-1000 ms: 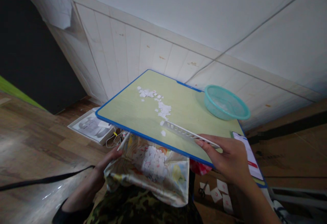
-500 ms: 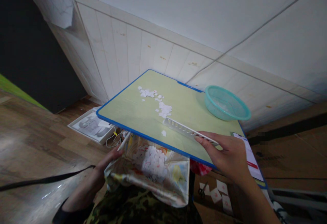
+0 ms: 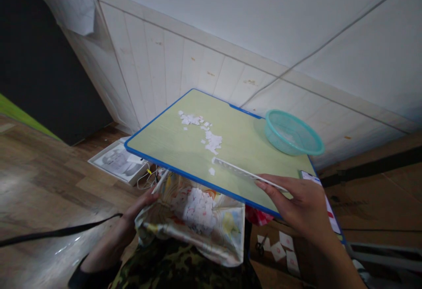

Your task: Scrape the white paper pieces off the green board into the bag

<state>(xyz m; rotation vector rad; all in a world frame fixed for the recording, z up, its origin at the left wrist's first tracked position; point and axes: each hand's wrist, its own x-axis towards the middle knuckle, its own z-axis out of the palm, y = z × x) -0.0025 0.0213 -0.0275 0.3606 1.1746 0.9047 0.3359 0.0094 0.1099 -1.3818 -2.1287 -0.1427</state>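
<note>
My right hand [image 3: 298, 196] grips one end of a long white slotted plastic strip [image 3: 244, 171], held on edge just over the light green table [image 3: 244, 126] with the blue rim. Small white paper scraps [image 3: 213, 141] lie in a loose trail on the tabletop, a few of them by the strip's far tip. Below the table's near edge, my left hand [image 3: 150, 199] is closed on the side of a patterned cloth bag [image 3: 227, 245]. The bag hangs open in front of me, with a heap of paper scraps [image 3: 194, 210] inside. Its cloth partly hides my left fingers.
A turquoise basin [image 3: 293, 133] stands at the table's far right corner. A phone [image 3: 329, 210] lies at the right edge, partly behind my hand. Scissors [image 3: 260, 247] and printed cards [image 3: 278, 251] are below. A white box [image 3: 115, 161] with cables sits on the floor at left.
My right hand has drawn the strip slightly toward me and to the right, tilting it so its slots show less. A few scraps by its tip are uncovered. My left hand and the bag stay put.
</note>
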